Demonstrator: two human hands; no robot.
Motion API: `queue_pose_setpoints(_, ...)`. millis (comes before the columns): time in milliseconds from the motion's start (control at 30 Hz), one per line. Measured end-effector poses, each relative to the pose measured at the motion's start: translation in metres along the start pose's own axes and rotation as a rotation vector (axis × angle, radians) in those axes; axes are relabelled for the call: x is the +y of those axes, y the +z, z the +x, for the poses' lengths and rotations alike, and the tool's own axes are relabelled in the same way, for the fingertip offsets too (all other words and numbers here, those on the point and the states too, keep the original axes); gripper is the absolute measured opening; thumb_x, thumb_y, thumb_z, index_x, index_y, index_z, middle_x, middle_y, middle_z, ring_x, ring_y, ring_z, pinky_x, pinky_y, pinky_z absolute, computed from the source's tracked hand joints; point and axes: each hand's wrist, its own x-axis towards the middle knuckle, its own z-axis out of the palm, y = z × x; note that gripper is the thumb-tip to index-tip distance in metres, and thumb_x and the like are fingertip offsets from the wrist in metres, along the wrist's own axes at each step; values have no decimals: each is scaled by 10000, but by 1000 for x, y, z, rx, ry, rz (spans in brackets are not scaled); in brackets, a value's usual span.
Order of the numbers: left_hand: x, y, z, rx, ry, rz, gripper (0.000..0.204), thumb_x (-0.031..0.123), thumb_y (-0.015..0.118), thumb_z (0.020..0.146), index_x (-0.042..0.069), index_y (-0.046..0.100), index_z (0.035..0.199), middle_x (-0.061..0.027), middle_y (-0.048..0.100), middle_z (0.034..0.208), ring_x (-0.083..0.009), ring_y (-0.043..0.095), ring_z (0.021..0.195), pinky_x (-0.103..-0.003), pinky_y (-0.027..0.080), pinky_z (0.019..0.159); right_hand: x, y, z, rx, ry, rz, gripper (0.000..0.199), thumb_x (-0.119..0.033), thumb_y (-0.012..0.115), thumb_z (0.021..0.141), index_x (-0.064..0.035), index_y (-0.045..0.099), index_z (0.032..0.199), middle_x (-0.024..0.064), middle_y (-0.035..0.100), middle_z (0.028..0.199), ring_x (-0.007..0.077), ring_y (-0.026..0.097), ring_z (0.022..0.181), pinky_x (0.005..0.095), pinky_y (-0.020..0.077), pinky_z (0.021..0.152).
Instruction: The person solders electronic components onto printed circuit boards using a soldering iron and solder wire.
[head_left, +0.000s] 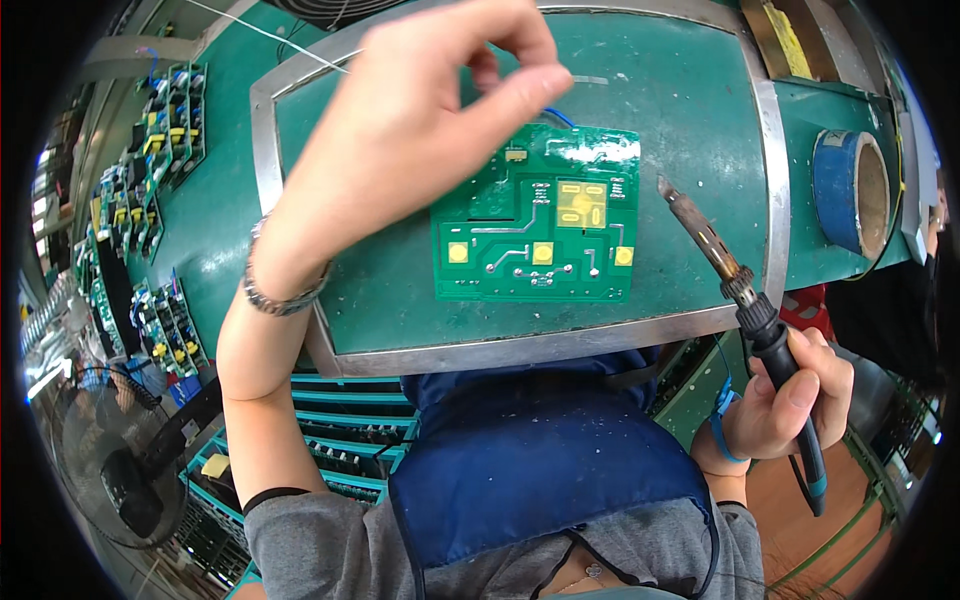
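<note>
A green circuit board [500, 210] with yellow square patches lies flat on the green work surface. A short blue wire [558, 118] shows at its far edge. My left hand [450, 90] hovers over the board's far left part and hides that corner. Its thumb and forefinger are pinched together, and what they hold, if anything, I cannot make out. In my right hand [805, 395] is a soldering iron [765, 330] with a black handle. Its brownish tip points up and left, right of the board and apart from it.
A metal frame [530, 352] borders the work surface. Several assembled circuit boards [175, 130] stand at the left. A blue tape roll [850, 193] sits at the right, below an open box [790, 40]. A thin white line [265, 35] runs in from the upper left. A fan [125, 470] is at lower left.
</note>
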Motion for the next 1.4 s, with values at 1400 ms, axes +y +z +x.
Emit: queue_pose_setpoints(1400,16,42,-97,359,-121,69,160,-42,754,742,50,718,868,11,549,763,-29,430,562,-187,324,464,7,27,2,-412,-261,111,216,-126,711,811,28,633,942,116,669,685,196,598,508,282,468,493)
